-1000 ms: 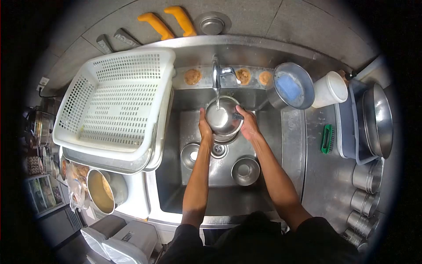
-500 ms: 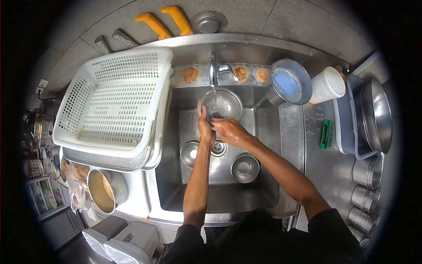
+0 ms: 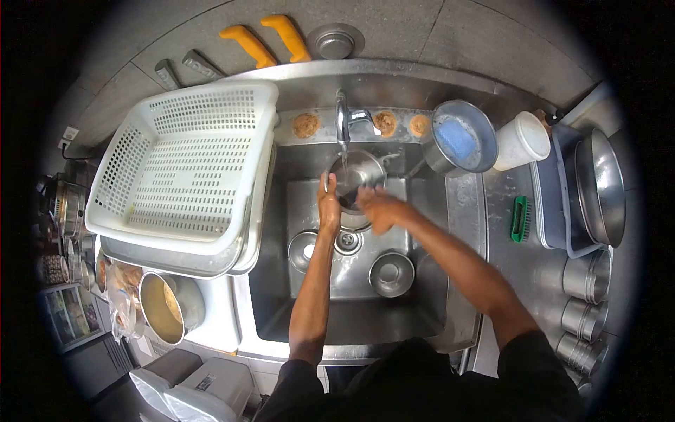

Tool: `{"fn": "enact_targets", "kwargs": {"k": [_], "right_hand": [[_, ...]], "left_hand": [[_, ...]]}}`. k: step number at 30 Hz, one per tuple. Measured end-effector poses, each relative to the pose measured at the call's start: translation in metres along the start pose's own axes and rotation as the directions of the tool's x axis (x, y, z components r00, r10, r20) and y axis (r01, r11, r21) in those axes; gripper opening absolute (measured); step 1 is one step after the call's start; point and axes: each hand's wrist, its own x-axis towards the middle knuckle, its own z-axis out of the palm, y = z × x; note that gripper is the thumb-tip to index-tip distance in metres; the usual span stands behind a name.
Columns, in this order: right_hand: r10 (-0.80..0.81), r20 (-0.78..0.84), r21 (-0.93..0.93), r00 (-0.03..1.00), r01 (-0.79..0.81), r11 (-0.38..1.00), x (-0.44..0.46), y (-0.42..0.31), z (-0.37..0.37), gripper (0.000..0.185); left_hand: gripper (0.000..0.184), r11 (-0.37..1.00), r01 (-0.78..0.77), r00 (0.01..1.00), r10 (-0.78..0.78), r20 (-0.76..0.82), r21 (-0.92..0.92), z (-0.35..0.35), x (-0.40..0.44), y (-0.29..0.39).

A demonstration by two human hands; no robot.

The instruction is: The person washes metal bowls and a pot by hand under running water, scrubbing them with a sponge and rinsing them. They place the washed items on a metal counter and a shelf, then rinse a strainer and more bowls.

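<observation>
Your left hand (image 3: 328,205) grips the left edge of a round, shiny metal bowl (image 3: 365,164), held up in the deep rectangular stainless-steel sink (image 3: 351,325) under water running from the curved chrome faucet (image 3: 342,116). Your right hand (image 3: 382,209), blurred, is at the bowl's near right side, its fingers toward the inside; whether they close on anything, you cannot tell. Below, two small round metal bowls (image 3: 391,274) sit on the sink floor, well apart.

The held bowl (image 3: 367,166) is silver, the slotted basket (image 3: 186,171) white, the brush (image 3: 519,219) green, two handles (image 3: 249,46) orange.
</observation>
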Motion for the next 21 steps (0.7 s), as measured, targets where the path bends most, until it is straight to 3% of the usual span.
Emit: {"fn": "enact_targets", "kwargs": {"k": [1,2,3,4,5,6,7,9,10,11,12,13,14,15,16,17,18,19,20,21], "right_hand": [[-0.039,0.083,0.072,0.996,0.033,0.997,-0.005,-0.01,0.003,0.099],[-0.13,0.05,0.353,0.99,0.104,0.93,-0.003,-0.009,-0.003,0.102],[-0.127,0.052,0.356,0.991,0.1,0.929,-0.001,-0.001,0.006,0.102],[-0.065,-0.123,0.091,0.99,0.076,0.993,0.004,0.011,0.013,0.104],[-0.05,-0.3,-0.172,0.953,-0.003,0.985,0.004,0.015,0.012,0.108],[-0.019,-0.301,-0.369,0.954,-0.098,0.924,0.001,0.015,0.018,0.109],[-0.024,-0.297,-0.375,0.955,-0.094,0.922,0.002,0.011,0.026,0.109],[-0.004,-0.149,0.163,0.989,0.029,0.986,-0.004,-0.02,0.023,0.114],[-0.081,-0.077,0.363,0.994,0.104,0.926,0.008,-0.008,0.029,0.115],[-0.157,-0.003,0.556,0.988,0.132,0.82,0.022,0.004,0.035,0.116],[-0.068,-0.316,0.341,0.946,0.18,0.923,0.024,0.009,0.037,0.113],[-0.05,-0.598,0.111,0.8,0.145,0.983,0.028,0.01,0.042,0.11],[-0.126,-0.698,-0.045,0.705,0.133,0.99,0.04,0.016,0.062,0.1],[-0.134,-0.7,-0.054,0.701,0.136,0.989,0.031,0.002,0.05,0.1],[-0.003,-0.58,0.177,0.815,0.13,0.976,0.016,-0.014,0.044,0.096],[0.107,-0.411,0.405,0.905,0.076,0.911,0.001,-0.029,0.043,0.091],[0.054,-0.509,0.302,0.859,0.119,0.946,-0.007,-0.032,0.051,0.082],[0.053,-0.506,0.301,0.861,0.118,0.946,-0.007,-0.024,0.054,0.082],[-0.035,-0.543,-0.011,0.839,0.034,0.999,-0.005,-0.008,0.061,0.074],[-0.124,-0.555,-0.309,0.823,-0.065,0.949,-0.002,0.01,0.071,0.066]], "left_hand": [[0.061,0.997,0.079,0.996,-0.078,0.038,-0.025,-0.002,0.003,-0.003],[0.059,0.946,0.269,0.961,-0.252,0.113,-0.18,0.001,-0.001,-0.006],[0.058,0.836,0.455,0.89,-0.417,0.184,-0.307,0.004,-0.006,-0.008],[0.055,0.963,0.229,0.973,-0.221,0.071,-0.144,0.007,-0.009,-0.007],[0.052,0.999,-0.009,1.0,0.009,-0.005,0.044,0.01,-0.011,-0.007],[0.05,0.944,-0.222,0.97,0.239,-0.041,0.244,0.009,-0.016,-0.009],[0.05,0.945,-0.221,0.97,0.239,-0.048,0.24,0.007,-0.013,-0.007],[0.051,0.989,-0.115,0.993,0.117,-0.016,0.093,0.007,-0.003,-0.004],[0.05,0.991,0.131,0.99,-0.132,-0.04,-0.016,0.011,-0.011,-0.004],[0.049,0.922,0.361,0.926,-0.372,-0.062,-0.137,0.016,-0.022,0.002],[0.049,0.991,0.128,0.988,-0.131,-0.084,-0.048,0.028,-0.028,0.005],[0.048,0.993,-0.109,0.989,0.112,-0.093,0.043,0.033,-0.033,0.008],[0.048,0.912,-0.301,0.939,0.334,-0.078,0.28,0.024,-0.017,-0.005],[0.049,0.742,-0.44,0.841,0.539,-0.059,0.507,0.018,-0.007,-0.003],[0.048,0.879,-0.265,0.942,0.323,-0.088,0.396,0.013,-0.002,-0.004],[0.047,0.921,-0.187,0.969,0.23,-0.089,0.342,0.008,0.001,0.001],[0.045,0.952,-0.102,0.987,0.133,-0.088,0.289,0.003,0.003,0.007],[0.044,0.971,-0.014,0.996,0.036,-0.087,0.238,-0.002,0.005,0.012],[0.048,0.882,-0.033,0.999,0.034,0.005,0.47,-0.001,-0.007,0.045],[0.052,0.734,-0.071,0.995,0.003,0.102,0.676,-0.004,-0.016,0.064]]}}
